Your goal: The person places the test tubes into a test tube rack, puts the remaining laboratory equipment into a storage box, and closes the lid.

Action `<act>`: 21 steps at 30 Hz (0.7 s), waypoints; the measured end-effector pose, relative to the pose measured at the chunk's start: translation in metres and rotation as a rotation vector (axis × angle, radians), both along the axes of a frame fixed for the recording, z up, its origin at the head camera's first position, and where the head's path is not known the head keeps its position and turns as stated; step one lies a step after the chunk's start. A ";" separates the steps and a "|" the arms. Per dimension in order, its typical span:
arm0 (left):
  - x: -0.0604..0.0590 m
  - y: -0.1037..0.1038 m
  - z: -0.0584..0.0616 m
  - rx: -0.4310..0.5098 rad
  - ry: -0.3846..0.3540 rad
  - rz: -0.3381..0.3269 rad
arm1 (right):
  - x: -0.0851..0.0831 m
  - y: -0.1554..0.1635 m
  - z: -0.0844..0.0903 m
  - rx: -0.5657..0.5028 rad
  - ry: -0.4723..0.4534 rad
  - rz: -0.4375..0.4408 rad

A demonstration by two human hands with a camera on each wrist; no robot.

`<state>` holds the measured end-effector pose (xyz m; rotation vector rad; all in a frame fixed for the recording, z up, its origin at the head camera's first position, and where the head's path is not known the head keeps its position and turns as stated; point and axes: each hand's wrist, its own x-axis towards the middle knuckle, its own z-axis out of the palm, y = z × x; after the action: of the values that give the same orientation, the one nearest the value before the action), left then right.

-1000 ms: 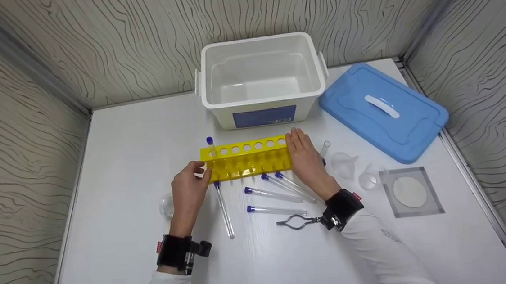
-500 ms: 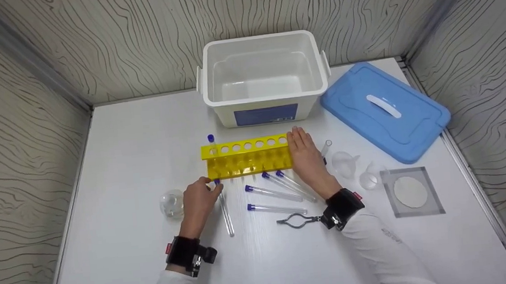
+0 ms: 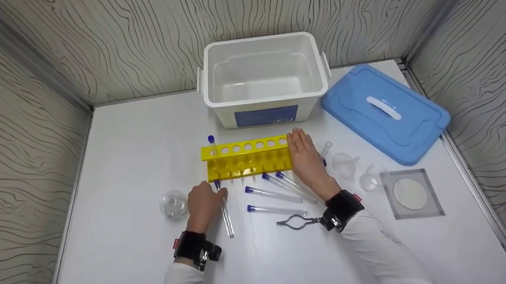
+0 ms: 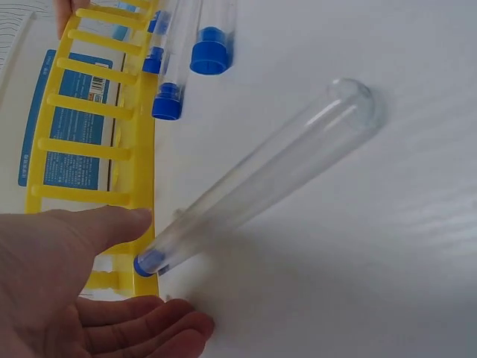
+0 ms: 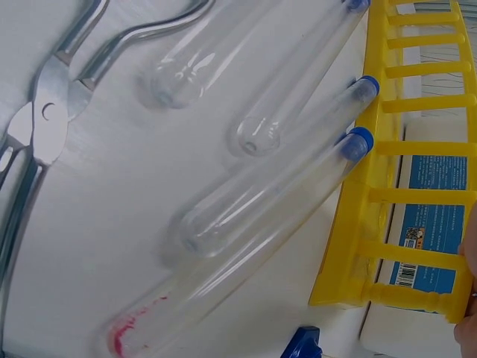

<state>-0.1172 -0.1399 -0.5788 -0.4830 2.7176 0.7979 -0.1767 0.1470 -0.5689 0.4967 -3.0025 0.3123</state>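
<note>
A yellow test tube rack [image 3: 248, 165] stands mid-table, with one blue-capped test tube [image 3: 211, 139] upright in its far-left hole. My right hand [image 3: 306, 162] holds the rack's right end, its fingers extended along the upper bar. Another capped test tube [image 4: 261, 175] lies on the table, its blue cap [image 4: 150, 262] right at the rack's front edge. My left hand [image 3: 206, 204] is around that cap; in the left wrist view the thumb [image 4: 123, 224] and fingers are spread on either side, with a gap between them and the cap.
Several capped test tubes [image 3: 276, 210] lie in front of the rack, near metal tongs [image 3: 296, 222]. A round glass flask [image 3: 173, 204] is at left. At right are a funnel [image 3: 344, 165], a small beaker [image 3: 368, 181], a gauze mat [image 3: 410, 193] and a blue lid [image 3: 384, 113]. Behind stands a white bin [image 3: 268, 100].
My left hand has left the rack's left end and come down toward the front, to the cap of the lying tube. The right hand stays at the rack's right end.
</note>
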 end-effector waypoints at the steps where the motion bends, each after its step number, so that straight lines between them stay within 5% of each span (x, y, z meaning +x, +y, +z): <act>1: 0.000 0.001 0.000 0.004 -0.002 0.003 | 0.000 0.000 0.000 -0.008 0.010 0.006; 21: -0.003 0.002 -0.003 0.013 0.010 0.035 | 0.000 0.000 0.003 -0.006 -0.016 0.009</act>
<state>-0.1201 -0.1380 -0.5822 -0.5267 2.7183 0.8288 -0.1766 0.1466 -0.5664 0.5101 -3.0148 0.3277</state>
